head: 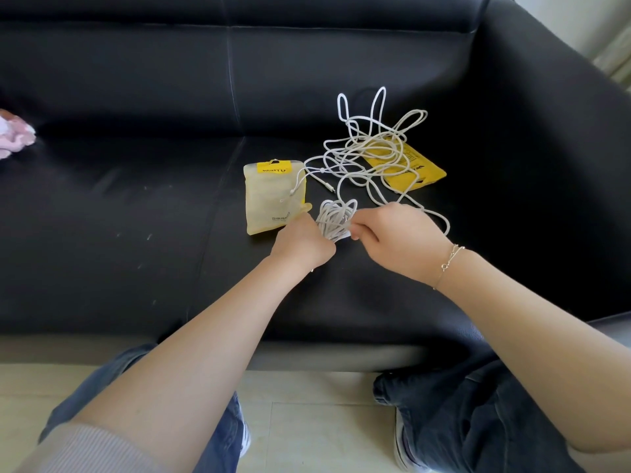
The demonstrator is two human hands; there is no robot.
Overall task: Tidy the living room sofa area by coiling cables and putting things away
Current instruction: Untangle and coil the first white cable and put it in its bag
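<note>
Sofa [136, 206] — cable coil [333, 218] between hands

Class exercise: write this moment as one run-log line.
stage: coiling | left hand: grips cable coil | right hand: holds coil | loose cable: tangled on sofa, over yellow pouch

On the sofa seat [136, 233], a coiled cable bundle [333, 221] is held between the left hand [304, 242] and the right hand [392, 238], near the seat's front edge. Just left of the bundle, a flat pouch [269, 196] lies on the seat, with one cable end resting across it. Behind and to the right of the bundle, a loose cable tangle [368, 151] is spread, partly over a second packet [413, 169]. Far left, against the backrest, a crumpled cloth [13, 134] lies. Below the sofa, the floor [307, 421] and the person's knees are seen.
</note>
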